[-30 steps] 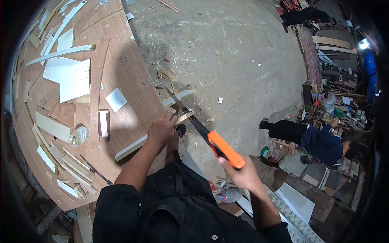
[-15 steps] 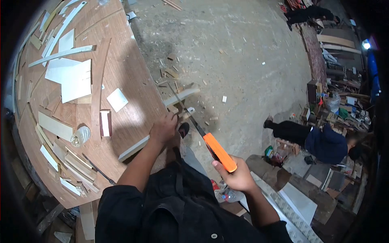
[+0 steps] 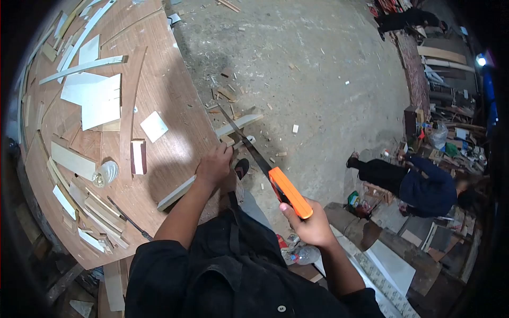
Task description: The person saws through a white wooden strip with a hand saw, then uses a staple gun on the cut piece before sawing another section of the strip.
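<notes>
My left hand [image 3: 214,164] lies over a pale wooden strip [image 3: 177,195] at the table's right edge, its fingers bent down around it. The strip's far end juts past the edge, and its middle is hidden under my hand. In my right hand [image 3: 313,225] is a handsaw [image 3: 289,192], gripped by its orange handle. Its dark blade slants up and left, crossing the strip's overhanging end just beyond my left fingertips. Another length of wood [image 3: 241,124] shows behind the blade.
The brown table [image 3: 175,95] bears white offcuts [image 3: 101,100], a clear plastic cup [image 3: 106,174] and several thin strips. Wood scraps litter the concrete floor [image 3: 318,63]. To the right a person [image 3: 429,185] bends among piled materials; another person [image 3: 405,20] is farther back. A plastic bottle [image 3: 305,255] stands near my legs.
The saw has slid slightly forward along its length, and its handle has turned a little. My left hand stays on the strip. The nearer person at right has lifted an arm.
</notes>
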{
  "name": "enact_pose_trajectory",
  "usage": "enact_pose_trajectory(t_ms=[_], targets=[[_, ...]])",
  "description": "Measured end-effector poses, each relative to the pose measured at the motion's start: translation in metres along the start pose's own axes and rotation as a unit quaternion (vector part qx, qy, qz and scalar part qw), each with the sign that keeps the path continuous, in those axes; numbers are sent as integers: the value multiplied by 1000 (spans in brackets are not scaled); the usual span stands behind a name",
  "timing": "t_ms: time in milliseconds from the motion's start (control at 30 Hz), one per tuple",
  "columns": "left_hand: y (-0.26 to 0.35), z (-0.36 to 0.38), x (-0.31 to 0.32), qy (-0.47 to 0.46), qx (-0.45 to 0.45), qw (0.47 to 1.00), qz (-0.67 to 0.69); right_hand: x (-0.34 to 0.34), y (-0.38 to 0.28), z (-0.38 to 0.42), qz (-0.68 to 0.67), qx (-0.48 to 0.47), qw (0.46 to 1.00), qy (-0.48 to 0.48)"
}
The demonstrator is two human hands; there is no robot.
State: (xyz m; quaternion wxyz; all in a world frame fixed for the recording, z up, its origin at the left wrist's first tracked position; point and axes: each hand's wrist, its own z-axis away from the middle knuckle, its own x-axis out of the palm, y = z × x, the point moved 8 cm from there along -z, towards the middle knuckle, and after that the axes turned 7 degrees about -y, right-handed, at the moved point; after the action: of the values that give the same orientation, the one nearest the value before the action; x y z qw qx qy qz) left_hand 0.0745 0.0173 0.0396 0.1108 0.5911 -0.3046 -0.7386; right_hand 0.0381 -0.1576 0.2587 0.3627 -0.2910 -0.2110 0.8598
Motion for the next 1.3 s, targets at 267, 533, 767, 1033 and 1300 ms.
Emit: enact_pose_trajectory(t_ms=[267, 533, 767, 1033, 1300], targets=[[4, 1, 3, -5, -12, 1000, -10, -10, -11, 37, 11, 61, 998, -30], [0, 19, -17, 29, 9, 997, -70, 0, -26, 47, 45, -33, 998, 18], [-30, 71, -15, -26, -15, 997, -72, -4, -20, 44, 6, -16, 1000, -5], [-26, 68, -15, -31, 6, 997, -72, -5, -20, 39, 69, -23, 997, -22], [-26, 67, -19, -83, -6, 995, -49, -24, -27, 22, 2, 58, 998, -17]])
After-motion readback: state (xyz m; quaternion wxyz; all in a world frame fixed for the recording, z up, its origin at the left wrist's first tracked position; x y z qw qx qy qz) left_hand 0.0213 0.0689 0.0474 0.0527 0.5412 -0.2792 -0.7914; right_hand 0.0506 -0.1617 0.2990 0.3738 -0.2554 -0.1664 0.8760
